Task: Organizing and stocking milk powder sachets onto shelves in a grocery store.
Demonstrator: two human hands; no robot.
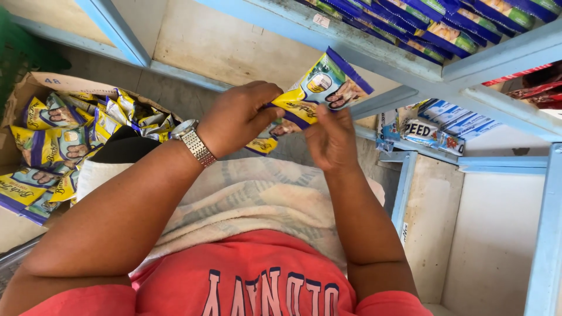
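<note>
The person stands close to a light blue shelf [410, 67] and holds a small snack packet [321, 90], yellow and purple, in front of the chest. The left hand [237, 117], with a metal wristwatch [193, 142] on the wrist, is closed on the left end of the packet, fingers curled over it. The right hand [331, 140] pinches the packet from below, fingers narrow and bent. Under the hands I see more packets of the same kind [270, 137], but how many I cannot tell, they are mostly hidden.

At the person's left side an open cardboard box [41, 85] stands on the floor, full of the same yellow and purple packets [52, 146], lying in disorder. On the upper shelf a row of packets [445, 26] stands tightly together. A little lower, to the right, are white and blue packages [451, 126]. A pale cloth [252, 199] hangs over the person's front, above a red shirt [246, 275]
</note>
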